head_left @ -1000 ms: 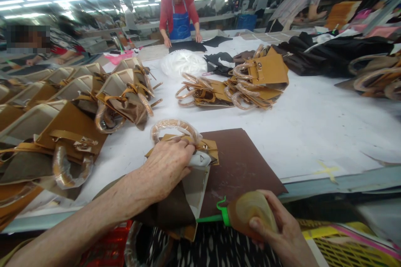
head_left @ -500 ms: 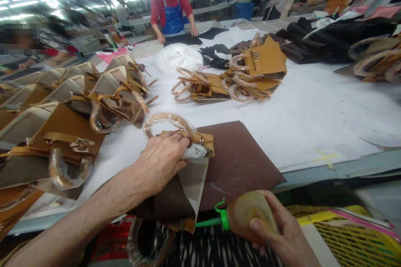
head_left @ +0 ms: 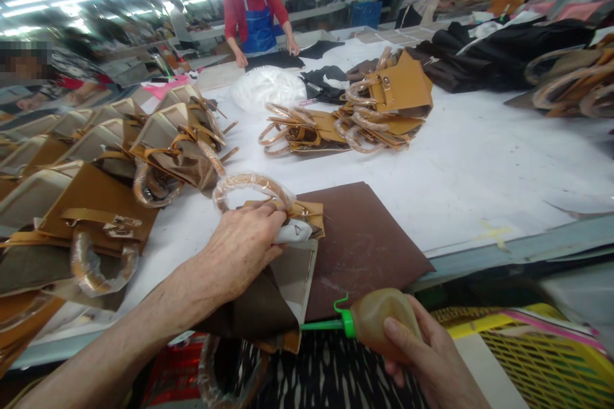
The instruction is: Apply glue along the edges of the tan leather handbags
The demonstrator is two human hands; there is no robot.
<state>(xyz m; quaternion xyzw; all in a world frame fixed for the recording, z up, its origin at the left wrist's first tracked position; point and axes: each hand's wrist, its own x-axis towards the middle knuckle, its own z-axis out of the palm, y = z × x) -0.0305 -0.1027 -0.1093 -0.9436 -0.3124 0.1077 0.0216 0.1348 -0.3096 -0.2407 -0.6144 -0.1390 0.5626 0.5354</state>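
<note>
My left hand [head_left: 247, 239] is closed over the upper part of a tan and brown handbag [head_left: 300, 275] at the table's front edge. One plastic-wrapped handle [head_left: 252, 186] loops up behind my fingers; another wrapped handle [head_left: 211, 374] hangs below the edge. A whitish piece [head_left: 292, 231] with a small dark mark shows beside my fingertips. My right hand [head_left: 422, 348] is wrapped round an amber squeeze bottle [head_left: 386, 319] with a green cap. The bottle's green nozzle points left, its tip at the bag's pale edge. A brown sheet [head_left: 364, 236] lies flat beside the bag.
Several unfinished-looking handbags [head_left: 103, 204] stand in rows at left. More tan bags [head_left: 378, 105] lie in a pile farther back, near a white bundle [head_left: 268, 89]. A yellow basket [head_left: 551, 358] is at lower right. A person in a blue apron [head_left: 259, 22] stands across the table.
My right hand has tilted the bottle so its nozzle is nearly level and its tip is higher along the bag's edge. My left hand keeps its hold. The whole view has shifted slightly.
</note>
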